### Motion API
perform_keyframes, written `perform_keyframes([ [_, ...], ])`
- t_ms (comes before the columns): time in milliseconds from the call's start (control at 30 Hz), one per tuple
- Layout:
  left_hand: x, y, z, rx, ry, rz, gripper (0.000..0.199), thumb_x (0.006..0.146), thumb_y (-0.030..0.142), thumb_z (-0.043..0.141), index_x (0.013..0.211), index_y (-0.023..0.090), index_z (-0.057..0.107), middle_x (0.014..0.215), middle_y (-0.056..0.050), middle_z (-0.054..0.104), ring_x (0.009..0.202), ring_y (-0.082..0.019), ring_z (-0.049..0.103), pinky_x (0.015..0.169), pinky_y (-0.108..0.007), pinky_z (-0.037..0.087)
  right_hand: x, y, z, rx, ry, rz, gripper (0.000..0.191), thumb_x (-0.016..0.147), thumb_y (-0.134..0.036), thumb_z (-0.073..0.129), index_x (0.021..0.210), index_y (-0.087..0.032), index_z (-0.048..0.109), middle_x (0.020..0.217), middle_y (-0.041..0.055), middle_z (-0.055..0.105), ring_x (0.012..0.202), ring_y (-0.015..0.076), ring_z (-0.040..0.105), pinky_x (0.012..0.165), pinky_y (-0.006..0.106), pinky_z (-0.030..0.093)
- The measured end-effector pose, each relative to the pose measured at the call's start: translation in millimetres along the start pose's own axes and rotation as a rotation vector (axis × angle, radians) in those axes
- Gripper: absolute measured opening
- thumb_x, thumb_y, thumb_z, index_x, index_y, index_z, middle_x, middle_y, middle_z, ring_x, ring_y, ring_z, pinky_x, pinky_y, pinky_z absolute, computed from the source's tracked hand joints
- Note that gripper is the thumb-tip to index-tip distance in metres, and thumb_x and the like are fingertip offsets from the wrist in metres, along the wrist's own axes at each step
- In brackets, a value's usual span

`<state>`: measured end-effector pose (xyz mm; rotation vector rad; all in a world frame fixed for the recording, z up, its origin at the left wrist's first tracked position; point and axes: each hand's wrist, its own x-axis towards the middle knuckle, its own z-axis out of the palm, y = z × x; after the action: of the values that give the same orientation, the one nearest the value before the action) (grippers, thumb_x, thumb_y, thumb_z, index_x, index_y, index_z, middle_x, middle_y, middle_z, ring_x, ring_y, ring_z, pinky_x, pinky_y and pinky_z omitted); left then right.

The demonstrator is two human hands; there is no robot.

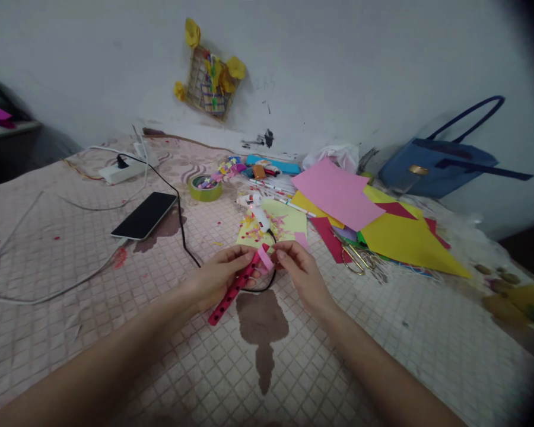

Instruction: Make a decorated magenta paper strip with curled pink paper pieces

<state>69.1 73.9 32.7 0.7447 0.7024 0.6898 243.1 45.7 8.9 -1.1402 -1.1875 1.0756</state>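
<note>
My left hand [225,270] is closed around a narrow red strip with dark dots [231,299], which slants up toward the right. A pale pink paper strip [264,259] lies across the upper end of the red strip. The fingers of my right hand [296,264] are pinched together at the right side of the pink paper. Just beyond both hands, a white glue gun [258,214] rests on a pale yellow sheet [296,220] scattered with small pink and yellow scraps. Its black cord runs behind my hands.
A phone [145,216] with a white cable lies at left, near a white power strip [122,171]. A roll of green tape [204,188] stands at the back. To the right are scissors [357,261], coloured paper sheets [338,193] and a blue bag [440,166].
</note>
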Motion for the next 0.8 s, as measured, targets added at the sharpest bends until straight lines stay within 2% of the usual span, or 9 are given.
perform_keyframes([
  [167, 1, -6, -2.1, 0.02, -0.108, -0.041, 0.014, 0.08, 0.022, 0.061, 0.088, 0.012, 0.054, 0.069, -0.003, 0.062, 0.06, -0.008, 0.059, 0.056, -0.016, 0.048, 0, -5, -2, -0.003, -0.097, -0.001, 0.027, 0.08, -0.037, 0.057, 0.104, -0.026, 0.062, 0.095, 0.0016, 0.062, 0.087, 0.0158, 0.055, 0.08, 0.03, 0.043],
  [367, 2, -10, -1.6, 0.007, -0.095, -0.039, 0.016, 0.077, 0.022, 0.064, 0.085, 0.013, 0.054, 0.069, -0.002, 0.061, 0.059, -0.007, 0.059, 0.055, -0.016, 0.048, -3, -12, -1, 0.049, -0.201, 0.036, 0.024, 0.082, -0.04, 0.055, 0.097, -0.024, 0.064, 0.083, 0.0011, 0.062, 0.074, 0.0137, 0.056, 0.068, 0.027, 0.044],
  [567, 1, -10, -1.3, 0.057, -0.088, -0.054, 0.017, 0.077, 0.025, 0.064, 0.084, 0.014, 0.053, 0.07, -0.001, 0.062, 0.06, -0.008, 0.061, 0.057, -0.017, 0.05, -2, -12, 0, 0.04, -0.147, 0.029, 0.016, 0.08, -0.036, 0.058, 0.084, -0.022, 0.064, 0.075, -0.0005, 0.06, 0.069, 0.0119, 0.053, 0.066, 0.025, 0.042],
  [700, 0, -7, -3.9, 0.202, -0.13, -0.009, 0.02, 0.076, 0.027, 0.065, 0.088, 0.014, 0.056, 0.078, -0.003, 0.062, 0.07, -0.01, 0.061, 0.061, -0.019, 0.05, 0, -9, -4, 0.072, -0.055, -0.002, 0.014, 0.081, -0.034, 0.059, 0.08, -0.021, 0.062, 0.073, -0.0006, 0.058, 0.068, 0.0115, 0.051, 0.066, 0.025, 0.041],
  [800, 2, -5, -6.9, 0.321, -0.13, 0.002, 0.023, 0.072, 0.026, 0.068, 0.09, 0.014, 0.059, 0.078, -0.002, 0.061, 0.067, -0.009, 0.058, 0.06, -0.019, 0.047, 1, -9, -7, 0.081, -0.009, -0.018, 0.016, 0.082, -0.036, 0.057, 0.08, -0.021, 0.061, 0.072, -0.0005, 0.057, 0.067, 0.0121, 0.051, 0.065, 0.026, 0.042],
])
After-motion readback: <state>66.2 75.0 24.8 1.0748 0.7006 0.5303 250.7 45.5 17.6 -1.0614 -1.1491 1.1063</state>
